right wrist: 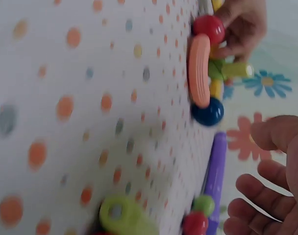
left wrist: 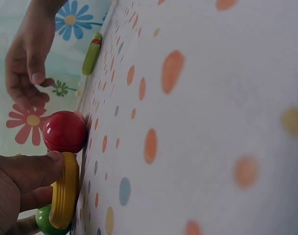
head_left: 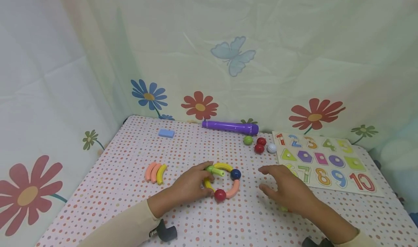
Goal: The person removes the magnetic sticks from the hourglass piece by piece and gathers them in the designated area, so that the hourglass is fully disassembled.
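A ring of magnetic-looking toy pieces lies on the dotted table. It joins a blue ball (head_left: 235,174), a pink curved stick (head_left: 233,189), a red ball (head_left: 220,195), yellow curved sticks (head_left: 223,166) and a green ball (left wrist: 47,219). From the green ball a short green stick (head_left: 218,171) points toward the ring's inside. My left hand (head_left: 192,182) pinches the near-left yellow curved stick (left wrist: 65,188) between thumb and fingers. To the right of the ring, my right hand (head_left: 289,189) hovers with fingers spread and nothing held. Partly hidden beneath it is a green piece (right wrist: 125,215).
Two pink curved sticks (head_left: 153,172) and a yellow one (head_left: 161,174) lie at left. Behind are a light blue block (head_left: 166,133), a purple tube (head_left: 230,127), loose red balls (head_left: 259,148), a green ball (head_left: 248,140) and a white ball (head_left: 271,148). A number puzzle board (head_left: 313,187) lies at right.
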The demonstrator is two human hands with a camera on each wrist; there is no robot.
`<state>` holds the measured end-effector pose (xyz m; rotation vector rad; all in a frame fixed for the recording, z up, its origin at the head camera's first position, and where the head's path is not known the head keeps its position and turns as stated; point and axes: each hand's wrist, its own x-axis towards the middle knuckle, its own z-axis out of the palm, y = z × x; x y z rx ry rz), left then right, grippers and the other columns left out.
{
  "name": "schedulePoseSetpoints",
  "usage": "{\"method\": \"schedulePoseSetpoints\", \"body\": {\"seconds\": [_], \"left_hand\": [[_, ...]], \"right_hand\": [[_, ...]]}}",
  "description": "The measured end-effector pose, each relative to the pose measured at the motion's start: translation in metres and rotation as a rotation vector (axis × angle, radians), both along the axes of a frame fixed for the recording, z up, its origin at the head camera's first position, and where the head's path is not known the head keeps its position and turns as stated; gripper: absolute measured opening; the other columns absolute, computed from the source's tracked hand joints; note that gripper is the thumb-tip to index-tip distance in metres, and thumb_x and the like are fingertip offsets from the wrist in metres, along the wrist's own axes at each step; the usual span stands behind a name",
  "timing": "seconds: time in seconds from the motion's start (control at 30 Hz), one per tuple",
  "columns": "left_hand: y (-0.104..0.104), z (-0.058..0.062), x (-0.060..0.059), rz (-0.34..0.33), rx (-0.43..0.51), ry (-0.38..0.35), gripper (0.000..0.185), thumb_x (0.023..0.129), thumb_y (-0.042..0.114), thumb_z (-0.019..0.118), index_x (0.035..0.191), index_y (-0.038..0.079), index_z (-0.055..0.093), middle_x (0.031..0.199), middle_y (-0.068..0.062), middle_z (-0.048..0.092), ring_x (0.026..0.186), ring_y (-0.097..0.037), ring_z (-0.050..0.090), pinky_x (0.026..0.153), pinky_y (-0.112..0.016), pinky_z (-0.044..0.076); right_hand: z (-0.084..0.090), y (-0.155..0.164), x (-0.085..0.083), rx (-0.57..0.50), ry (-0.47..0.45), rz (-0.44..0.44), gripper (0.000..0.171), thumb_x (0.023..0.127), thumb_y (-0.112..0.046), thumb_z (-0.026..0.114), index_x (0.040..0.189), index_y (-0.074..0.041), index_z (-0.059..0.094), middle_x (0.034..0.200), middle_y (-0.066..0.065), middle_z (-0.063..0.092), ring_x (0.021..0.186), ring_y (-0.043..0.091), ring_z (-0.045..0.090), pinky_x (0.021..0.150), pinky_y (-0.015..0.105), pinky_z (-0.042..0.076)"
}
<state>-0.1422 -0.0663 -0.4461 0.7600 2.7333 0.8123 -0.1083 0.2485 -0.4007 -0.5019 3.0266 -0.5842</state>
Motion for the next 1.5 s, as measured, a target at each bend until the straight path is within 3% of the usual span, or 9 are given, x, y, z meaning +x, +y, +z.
{"method": "schedulePoseSetpoints", "body": {"seconds": [0.23,0.5,0.67,0.8,0.93,1.13,1.33,1.5], "left_hand": [[-0.002,-0.002,-0.002,-0.028,0.016,-0.006,0.035,0.084,0.029,0.086,0.116,0.018,0.076,0.162,0.002,0.036,0.144,-0.023,0.041,0.111,-0.04,0.042],[-0.005,-0.002,-0.004,-0.038,0.028,0.003,0.033,0.086,0.03,0.084,0.115,0.018,0.075,0.162,0.001,0.037,0.144,-0.024,0.041,0.113,-0.043,0.04],[-0.006,0.0,-0.004,-0.035,0.059,-0.007,0.016,0.088,0.027,0.082,0.096,0.024,0.069,0.161,-0.001,0.04,0.143,-0.025,0.042,0.108,-0.042,0.044],[-0.006,0.001,-0.004,-0.017,0.088,-0.022,0.022,0.088,0.025,0.082,0.086,0.027,0.06,0.16,-0.003,0.041,0.143,-0.026,0.043,0.098,-0.037,0.048],[-0.006,0.002,-0.006,0.026,0.118,-0.023,0.02,0.09,0.023,0.08,0.099,0.021,0.062,0.15,-0.006,0.051,0.131,-0.023,0.054,0.095,-0.037,0.049],[-0.005,0.0,-0.011,0.096,0.102,-0.003,0.044,0.096,0.024,0.074,0.135,0.012,0.059,0.124,-0.001,0.062,0.108,-0.015,0.061,0.092,-0.037,0.053],[0.002,0.0,-0.017,0.098,0.089,0.031,0.04,0.098,0.019,0.072,0.135,0.009,0.064,0.121,-0.002,0.067,0.103,-0.012,0.061,0.087,-0.029,0.053],[0.006,-0.001,-0.021,0.101,0.095,0.036,0.033,0.099,0.016,0.07,0.131,0.009,0.067,0.109,0.001,0.069,0.086,-0.007,0.06,0.072,-0.022,0.052]], "right_hand": [[-0.004,-0.039,-0.006,-0.006,0.012,-0.008,0.047,0.088,-0.029,0.082,0.13,-0.013,0.065,0.113,0.002,0.067,0.104,0.024,0.065,0.078,0.042,0.057],[-0.008,-0.068,-0.014,-0.043,0.054,0.02,0.046,0.088,-0.029,0.082,0.128,-0.014,0.065,0.107,0.001,0.067,0.096,0.019,0.065,0.074,0.038,0.056],[-0.011,-0.083,-0.018,-0.074,0.039,0.023,0.044,0.088,-0.028,0.083,0.126,-0.014,0.066,0.106,0.001,0.069,0.098,0.02,0.066,0.078,0.04,0.058],[-0.014,-0.091,-0.02,-0.086,0.008,0.012,0.042,0.088,-0.029,0.083,0.125,-0.016,0.067,0.108,0.0,0.069,0.1,0.019,0.067,0.08,0.04,0.058],[-0.016,-0.096,-0.021,-0.084,0.003,0.018,0.041,0.088,-0.028,0.082,0.124,-0.016,0.067,0.105,-0.001,0.069,0.093,0.015,0.065,0.076,0.035,0.057],[-0.018,-0.102,-0.023,-0.076,0.017,0.025,0.038,0.088,-0.029,0.083,0.121,-0.018,0.068,0.098,-0.002,0.068,0.081,0.009,0.06,0.068,0.031,0.053],[-0.021,-0.106,-0.024,-0.048,0.057,0.031,0.036,0.087,-0.029,0.084,0.118,-0.019,0.07,0.094,-0.005,0.067,0.079,0.008,0.058,0.064,0.029,0.051],[-0.023,-0.108,-0.024,-0.038,0.079,0.025,0.032,0.087,-0.028,0.084,0.114,-0.02,0.071,0.092,-0.006,0.066,0.078,0.007,0.058,0.064,0.028,0.05]]}}
